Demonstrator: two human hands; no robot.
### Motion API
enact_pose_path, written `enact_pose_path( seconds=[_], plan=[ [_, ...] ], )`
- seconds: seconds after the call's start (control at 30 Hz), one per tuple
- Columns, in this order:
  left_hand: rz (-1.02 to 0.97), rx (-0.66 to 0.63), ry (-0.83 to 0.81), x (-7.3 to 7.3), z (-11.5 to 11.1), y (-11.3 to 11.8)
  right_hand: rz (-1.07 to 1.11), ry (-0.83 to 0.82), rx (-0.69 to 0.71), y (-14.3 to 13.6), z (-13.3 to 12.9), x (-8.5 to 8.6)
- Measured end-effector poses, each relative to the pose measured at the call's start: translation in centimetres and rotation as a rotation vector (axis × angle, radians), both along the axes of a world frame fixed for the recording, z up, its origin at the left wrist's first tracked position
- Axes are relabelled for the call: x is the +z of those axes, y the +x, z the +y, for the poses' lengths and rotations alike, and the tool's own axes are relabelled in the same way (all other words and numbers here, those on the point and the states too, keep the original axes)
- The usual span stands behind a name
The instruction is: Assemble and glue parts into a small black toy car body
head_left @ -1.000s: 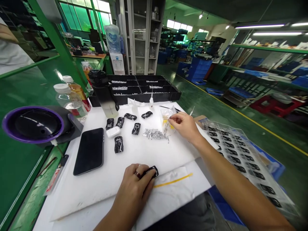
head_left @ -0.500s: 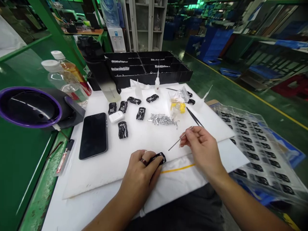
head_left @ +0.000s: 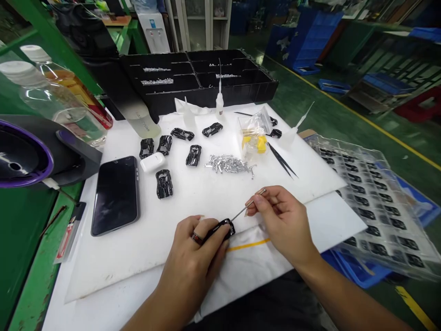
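My left hand (head_left: 196, 253), with a ring on one finger, grips a small black toy car body (head_left: 227, 228) near the front edge of the white foam board (head_left: 138, 255). Its fingers cover much of the car. Between thumb and fingers of my right hand (head_left: 282, 220) is a thin metal rod (head_left: 244, 208), slanting down to the left. The rod's tip meets the car's near end, or lies just over it. Beyond my hands is a heap of small silvery parts (head_left: 229, 164). Several more black toy cars (head_left: 164, 184) lie to the left of the heap.
A phone (head_left: 116, 195) and a white earbud case (head_left: 152, 162) lie left. Black tweezers (head_left: 280, 158) and a clear box with yellow pieces (head_left: 253, 142) are behind my right hand. A compartmented black tray (head_left: 237, 94) stands at the back; clear trays of cars (head_left: 375, 202) sit right.
My right hand has brought the rod down and left, so its tip is now at the toy car. My left hand keeps its grip. The whole view has shifted slightly.
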State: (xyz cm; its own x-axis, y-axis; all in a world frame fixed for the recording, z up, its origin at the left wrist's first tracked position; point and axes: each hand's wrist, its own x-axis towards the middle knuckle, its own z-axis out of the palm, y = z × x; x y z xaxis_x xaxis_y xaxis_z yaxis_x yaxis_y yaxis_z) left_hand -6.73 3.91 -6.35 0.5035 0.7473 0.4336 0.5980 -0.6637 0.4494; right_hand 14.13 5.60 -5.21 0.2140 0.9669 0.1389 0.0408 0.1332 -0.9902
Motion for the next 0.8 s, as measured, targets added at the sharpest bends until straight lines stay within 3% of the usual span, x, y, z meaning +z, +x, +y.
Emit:
enact_pose_path(
  seconds=[0.27,0.8],
  plan=[
    [0.024,-0.002,-0.009,-0.01,0.01,-0.14,0.009,0.041,-0.044,-0.07,0.02,-0.25],
    [0.023,0.002,-0.014,0.08,-0.03,-0.07,0.037,0.037,0.01,0.19,-0.32,-0.57]
  ],
)
